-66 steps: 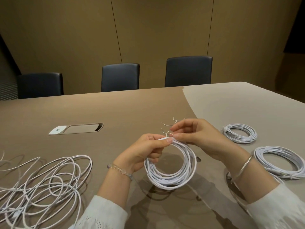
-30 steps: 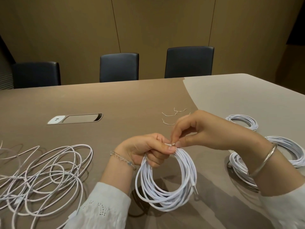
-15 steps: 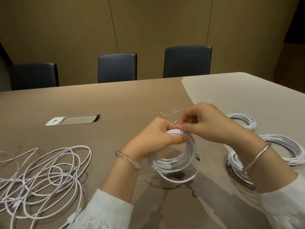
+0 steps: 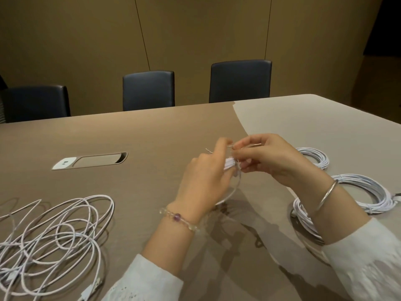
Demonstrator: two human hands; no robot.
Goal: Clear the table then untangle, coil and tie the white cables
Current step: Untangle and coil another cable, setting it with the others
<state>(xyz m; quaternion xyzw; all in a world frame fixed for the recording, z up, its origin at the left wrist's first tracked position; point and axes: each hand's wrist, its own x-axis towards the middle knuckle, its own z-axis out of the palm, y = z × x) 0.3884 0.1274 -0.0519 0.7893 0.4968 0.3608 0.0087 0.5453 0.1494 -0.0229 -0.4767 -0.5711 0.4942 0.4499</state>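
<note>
My left hand [image 4: 206, 179] grips a coiled white cable [image 4: 230, 166] just above the table, and the hand hides most of the coil. My right hand [image 4: 267, 159] pinches a thin wire tie [image 4: 233, 147] at the top of that coil. A loose tangle of white cables [image 4: 54, 242] lies at the near left. Three coiled white cables lie on the right: a far coil [image 4: 314, 157], a large coil [image 4: 373, 192], and a near coil [image 4: 303, 218] partly under my right forearm.
A recessed socket panel [image 4: 89, 162] sits in the brown table [image 4: 152, 131] at centre left. Three dark chairs [image 4: 148, 90] stand along the far edge. The table's right part is a lighter grey surface [image 4: 325, 122].
The coil has sunk lower and tilted flatter behind my left hand. My hands have moved slightly right, and my fingers have shifted on the tie at the coil's top.
</note>
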